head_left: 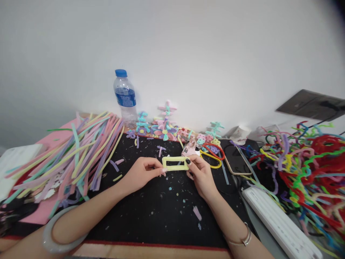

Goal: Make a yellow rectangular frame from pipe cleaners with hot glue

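Note:
A yellow pipe cleaner [175, 158] bent into a narrow rectangle is held up above the black mat. Its left end is pinched between the thumb and fingers of my left hand [141, 174]. At the right end, my right hand [201, 176] grips it the same way, with thumb and forefinger closed on the corner. The middle of the rectangle is open, and dark mat shows through it. Just beyond my right hand lie scissors [215, 163] with red and yellow handles. Short purple pipe cleaner scraps [161, 149] lie behind the rectangle.
Pastel pipe cleaners [88, 151] are heaped at left, beside a water bottle [126, 97]. Finished flower shapes [165, 134] line the wall. At right are a phone [237, 160], a white power strip [280, 219] and a tangle of bright pipe cleaners [320, 172]. Scraps dot the black mat [151, 223].

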Motion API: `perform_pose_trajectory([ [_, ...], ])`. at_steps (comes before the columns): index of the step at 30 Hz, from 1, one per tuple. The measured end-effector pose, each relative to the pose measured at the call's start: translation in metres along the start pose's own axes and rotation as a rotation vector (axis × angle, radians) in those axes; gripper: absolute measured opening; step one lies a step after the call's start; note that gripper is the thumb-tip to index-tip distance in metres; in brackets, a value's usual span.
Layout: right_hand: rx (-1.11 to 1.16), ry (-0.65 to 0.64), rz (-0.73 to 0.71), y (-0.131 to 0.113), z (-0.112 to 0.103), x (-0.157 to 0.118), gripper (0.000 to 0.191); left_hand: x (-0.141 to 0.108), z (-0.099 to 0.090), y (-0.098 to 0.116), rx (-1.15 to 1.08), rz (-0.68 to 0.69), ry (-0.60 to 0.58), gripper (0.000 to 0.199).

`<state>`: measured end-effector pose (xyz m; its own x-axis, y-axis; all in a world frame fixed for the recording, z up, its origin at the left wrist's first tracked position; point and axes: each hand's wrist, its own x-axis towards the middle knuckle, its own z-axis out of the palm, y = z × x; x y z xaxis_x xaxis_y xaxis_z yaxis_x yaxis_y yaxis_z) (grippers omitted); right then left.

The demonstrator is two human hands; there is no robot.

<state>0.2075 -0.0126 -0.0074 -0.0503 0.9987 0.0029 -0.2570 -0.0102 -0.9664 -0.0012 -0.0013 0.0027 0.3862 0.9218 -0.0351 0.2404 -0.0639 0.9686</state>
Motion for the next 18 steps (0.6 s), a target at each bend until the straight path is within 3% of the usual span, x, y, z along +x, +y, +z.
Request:
perform_pose_trajectory([
  [18,0.027,-0.005,-0.024,0.0012,-0.0005,0.0005,0.011,-0.0025,0.0028,-0.0002,0.008,0.057,0.014,0.017],
])
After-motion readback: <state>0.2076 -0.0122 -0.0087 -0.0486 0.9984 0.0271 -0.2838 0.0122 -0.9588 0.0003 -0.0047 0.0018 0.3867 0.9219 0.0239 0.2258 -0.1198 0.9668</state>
